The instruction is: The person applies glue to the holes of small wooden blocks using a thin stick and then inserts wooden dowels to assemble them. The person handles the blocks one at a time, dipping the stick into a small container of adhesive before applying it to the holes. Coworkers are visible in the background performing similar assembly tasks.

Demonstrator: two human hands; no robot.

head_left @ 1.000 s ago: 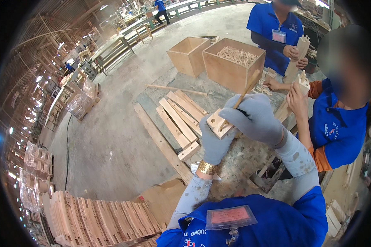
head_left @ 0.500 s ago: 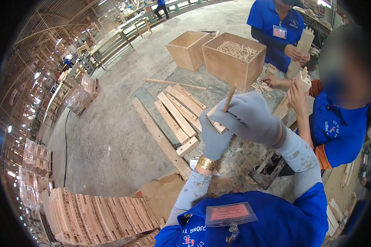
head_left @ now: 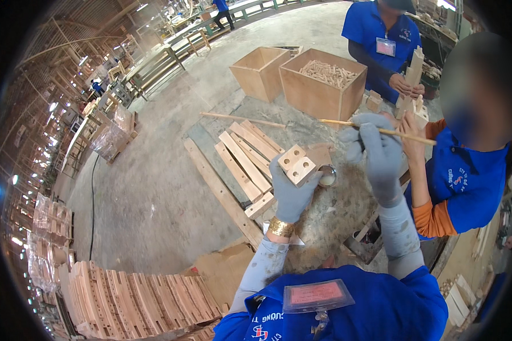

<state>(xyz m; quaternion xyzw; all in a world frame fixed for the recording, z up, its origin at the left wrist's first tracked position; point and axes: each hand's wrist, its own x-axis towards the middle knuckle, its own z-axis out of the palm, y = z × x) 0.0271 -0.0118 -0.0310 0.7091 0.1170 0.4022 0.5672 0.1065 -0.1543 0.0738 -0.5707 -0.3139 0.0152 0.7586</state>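
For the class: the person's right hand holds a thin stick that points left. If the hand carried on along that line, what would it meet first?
Probably the open wooden box of small wooden pieces: the stick in the right hand has its tip close to the box's front wall, though depth is unclear.

Pretty bright, even daylight on the concrete floor (head_left: 153, 193), soft shadows only. Heavy fisheye bending and black corners out from it; a glare spot far left.

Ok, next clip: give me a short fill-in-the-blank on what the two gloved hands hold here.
1. The left hand holds a pale wooden block with ___ round holes in its top face.
2. The right hand holds a thin wooden ___.
3. Both hands wear ___ gloves.
4. The open plywood box behind holds small wooden ___.

Missing words: two; stick; grey; pieces
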